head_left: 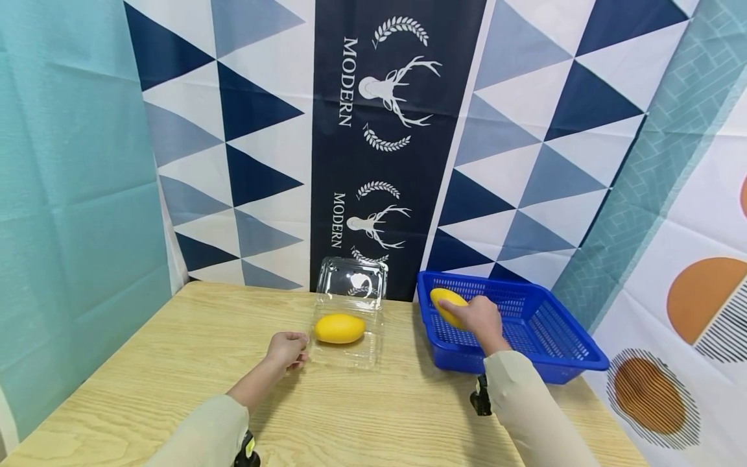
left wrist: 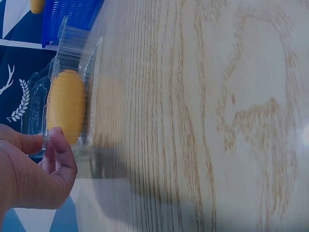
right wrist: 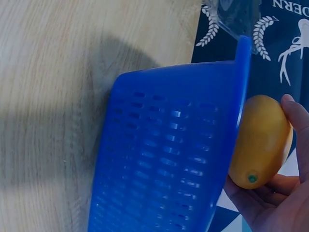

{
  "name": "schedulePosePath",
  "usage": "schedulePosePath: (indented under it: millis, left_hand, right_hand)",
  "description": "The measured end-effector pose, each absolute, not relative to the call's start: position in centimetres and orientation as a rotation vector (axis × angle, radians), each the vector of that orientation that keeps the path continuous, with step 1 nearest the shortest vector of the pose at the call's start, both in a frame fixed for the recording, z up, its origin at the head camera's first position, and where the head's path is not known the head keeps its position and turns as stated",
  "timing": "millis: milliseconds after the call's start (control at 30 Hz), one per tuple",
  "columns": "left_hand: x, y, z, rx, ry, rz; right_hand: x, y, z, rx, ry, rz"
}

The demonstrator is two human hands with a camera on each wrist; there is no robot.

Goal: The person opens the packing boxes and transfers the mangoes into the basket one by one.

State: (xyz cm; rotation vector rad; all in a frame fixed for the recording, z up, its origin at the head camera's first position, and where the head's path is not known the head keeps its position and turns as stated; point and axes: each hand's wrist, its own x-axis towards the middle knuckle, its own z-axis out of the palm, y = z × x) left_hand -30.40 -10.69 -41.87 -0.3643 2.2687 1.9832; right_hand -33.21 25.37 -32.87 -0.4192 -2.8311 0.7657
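Observation:
A clear plastic clamshell box (head_left: 373, 347) lies on the table with its lid (head_left: 353, 277) raised at the back. Inside the box is one yellow mango (head_left: 340, 329). My left hand (head_left: 287, 350) pinches the box's left rim between thumb and fingers, seen closely in the left wrist view (left wrist: 46, 164). A second yellow mango (right wrist: 263, 140) is gripped by my right hand (head_left: 481, 318), at the left inner side of the blue plastic basket (head_left: 519, 370) and about level with its rim. The right wrist view shows a green spot on this mango's end.
The wooden table (head_left: 192, 344) meets a patterned curtain (head_left: 262, 130) just behind the box and basket. A teal curtain (head_left: 82, 194) borders the left side, and a white cloth with brown shapes (head_left: 688, 324) hangs at the right, close to the basket.

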Motion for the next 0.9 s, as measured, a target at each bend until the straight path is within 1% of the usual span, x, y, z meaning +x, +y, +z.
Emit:
schedulePosePath:
  millis: [900]
  left_hand:
    - [-30.4,-10.6,-41.7,-0.365,2.263,1.972]
  right_hand:
    - [-32.7,26.3,-34.7,-0.451,-2.854,0.799]
